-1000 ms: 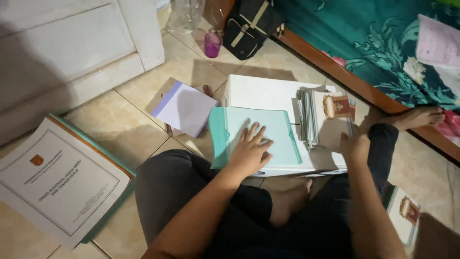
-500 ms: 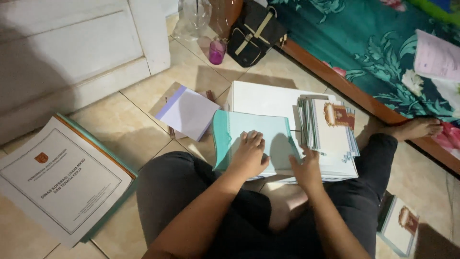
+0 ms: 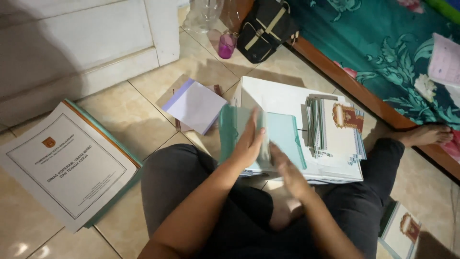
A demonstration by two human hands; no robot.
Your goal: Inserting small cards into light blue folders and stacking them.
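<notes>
Fingers of your left hand (image 3: 249,144) are stretched out straight and together, laid against the teal sheet (image 3: 282,139), which stands lifted at its left edge; the pictures do not show whether the thumb pinches it from behind, so you cannot tell if it is truly grasped. Your right hand (image 3: 287,175) sits just near of the sheet's lower edge, fingers loose and blurred, clasping nothing that can be made out.

That teal sheet lies on the big white board (image 3: 273,96) resting across your lap and the tiled floor (image 3: 120,115). Just right of it on the same board stands a stack of white booklets (image 3: 335,129) with a brown emblem on the top cover.

Left of the board, a small lilac-edged white pad (image 3: 195,105) lies on the tiles. Far left and near, a large white document in a teal folder (image 3: 67,163) rests on the floor. At the far edge sit a black bag (image 3: 266,26) and a small pink cup (image 3: 226,45). Right of them runs a bed with a teal flowered cover (image 3: 383,43). Your bare foot (image 3: 424,135) reaches toward the bed frame, and another booklet (image 3: 402,230) lies near right beside your leg.
</notes>
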